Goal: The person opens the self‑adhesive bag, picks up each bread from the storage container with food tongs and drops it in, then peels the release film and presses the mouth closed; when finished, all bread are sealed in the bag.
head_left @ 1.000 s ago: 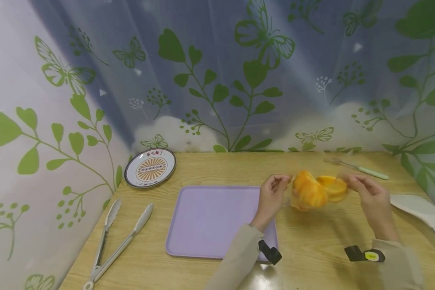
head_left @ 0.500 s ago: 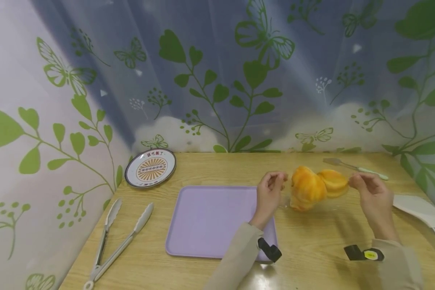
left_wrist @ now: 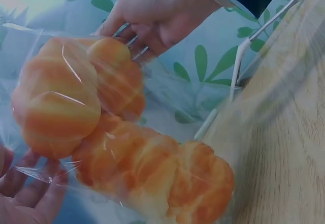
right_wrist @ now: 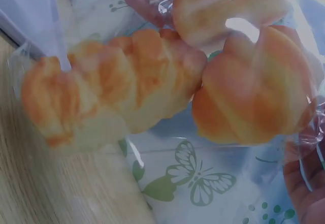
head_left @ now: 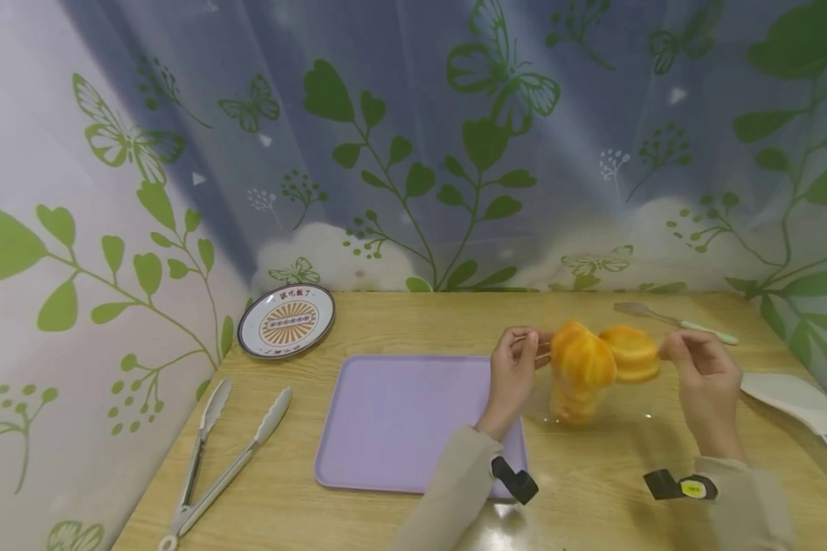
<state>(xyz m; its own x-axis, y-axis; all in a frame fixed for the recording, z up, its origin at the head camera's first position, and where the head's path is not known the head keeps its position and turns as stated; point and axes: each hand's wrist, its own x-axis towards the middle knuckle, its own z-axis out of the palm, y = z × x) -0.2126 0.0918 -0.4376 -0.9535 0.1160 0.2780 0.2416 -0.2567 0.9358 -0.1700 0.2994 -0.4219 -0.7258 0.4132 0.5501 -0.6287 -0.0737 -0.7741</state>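
Note:
A clear plastic bag (head_left: 616, 405) of bread hangs above the table, between both hands. My left hand (head_left: 513, 375) pinches its left upper edge, and my right hand (head_left: 706, 383) pinches the right one. Inside, a ridged golden roll (head_left: 582, 356) leans against a rounder bun (head_left: 630, 353). The left wrist view shows a long braided loaf (left_wrist: 152, 170) lower in the bag, beneath the two rolls. In the right wrist view the same braided loaf (right_wrist: 106, 87) points toward the table. Whether the bag's mouth is open cannot be made out.
A lilac tray (head_left: 400, 421) lies left of the bag. Farther left are metal tongs (head_left: 230, 467) with spread arms and a patterned plate (head_left: 287, 321). A white spatula (head_left: 795, 398) lies at the right, with a green-handled fork-like utensil (head_left: 675, 317) behind the right hand.
The bread has shifted inside the bag: the ridged roll hangs slightly lower and another piece shows below it, while the bun has turned. Both hands stay nearly in place.

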